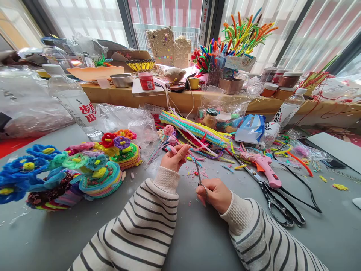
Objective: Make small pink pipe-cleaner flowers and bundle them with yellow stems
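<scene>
My left hand (pixel 175 159) is closed in a pinch at the middle of the table, with a short pink piece of pipe cleaner (pixel 171 149) at its fingertips. To its right, my right hand (pixel 216 194) grips a small pair of scissors (pixel 199 174), thumb and fingers around the handles. The blades point up and away, apart from the pink piece; they look closed together. Pink and red fuzz trimmings (pixel 194 174) lie scattered beneath. Just beyond my left hand rests a bunch of small pink pipe cleaner flowers (pixel 168 130).
Fuzzy flower pots (pixel 98 184) stand on the left, near a water bottle (pixel 73 99). A bundle of pastel pipe cleaners (pixel 194 130) lies ahead. On the right are a pink glue gun (pixel 266 167) with its cable and large black-handled scissors (pixel 278 203). A crowded ledge (pixel 124 94) runs behind.
</scene>
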The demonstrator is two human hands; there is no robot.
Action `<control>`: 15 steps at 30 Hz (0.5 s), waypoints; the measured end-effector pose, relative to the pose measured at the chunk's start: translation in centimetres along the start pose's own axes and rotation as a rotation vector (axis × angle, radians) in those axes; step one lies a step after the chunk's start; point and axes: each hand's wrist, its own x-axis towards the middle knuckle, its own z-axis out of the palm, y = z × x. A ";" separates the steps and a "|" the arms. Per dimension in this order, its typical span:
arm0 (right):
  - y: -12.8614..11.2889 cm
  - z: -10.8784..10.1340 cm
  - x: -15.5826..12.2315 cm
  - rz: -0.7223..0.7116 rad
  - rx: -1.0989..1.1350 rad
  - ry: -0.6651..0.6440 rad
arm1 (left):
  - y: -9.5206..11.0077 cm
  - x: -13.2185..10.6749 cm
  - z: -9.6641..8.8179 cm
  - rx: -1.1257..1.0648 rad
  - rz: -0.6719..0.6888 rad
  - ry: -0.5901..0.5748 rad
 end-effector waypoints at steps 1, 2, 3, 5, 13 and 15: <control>0.1 0.0 0.0 -0.009 0.009 -0.004 | 0.0 0.0 0.0 0.003 0.000 -0.003; 0.2 0.0 0.0 -0.015 0.016 -0.013 | 0.0 -0.1 0.0 0.006 -0.003 -0.008; 0.3 0.1 0.0 -0.018 0.016 -0.030 | 0.1 -0.1 0.0 0.011 -0.008 -0.015; 0.4 0.1 0.0 -0.020 -0.003 -0.078 | 0.1 -0.2 0.0 0.024 -0.027 -0.038; 0.4 0.2 0.0 -0.066 -0.023 -0.134 | 0.0 -0.5 0.5 0.073 -0.074 -0.076; 0.6 0.2 0.0 -0.059 -0.003 -0.126 | 0.0 -0.6 0.6 0.072 -0.076 -0.052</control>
